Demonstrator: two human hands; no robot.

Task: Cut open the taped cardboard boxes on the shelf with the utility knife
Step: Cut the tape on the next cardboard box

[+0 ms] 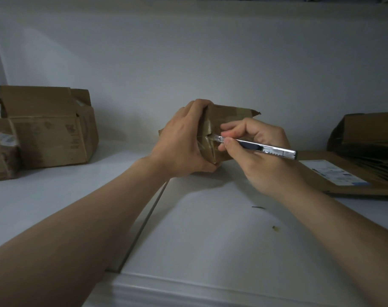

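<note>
Head view, dim light. A small box [227, 115] is seen at the middle of the shelf [210, 235], close to the back wall, with its taped end turned toward the camera. Whether it rests on the shelf or is lifted slightly cannot be told.

- The left hand [184, 140] is wrapped round the left side of the box, with the fingers curled over the top edge. The box is gripped and steadied.
- The right hand [261, 160] is closed on the utility knife [266, 149], which is pinched pen-fashion near the front of the handle. The handle trails off to the right of the box.
- The blade tip is set into the tape [207, 127] on the end face, where a slit is visible. The depth of the blade cannot be judged.

Around the box:
- Left, well apart: an opened box [49, 129] with its flaps up.
- Right: flat cardboard [317, 156] bearing a white label [334, 176].
- In front: small scraps [275, 228] lie on the shelf.

Step judged: the tape on this box is being cut, and the seam is only partly opened.

Next move judged: the blade should be drawn along the seam, shallow and away from the left hand, which lies just beside the cutting line. A firm hold on the box is needed throughout. The box would probably then need turning so any remaining tape can be reached.
</note>
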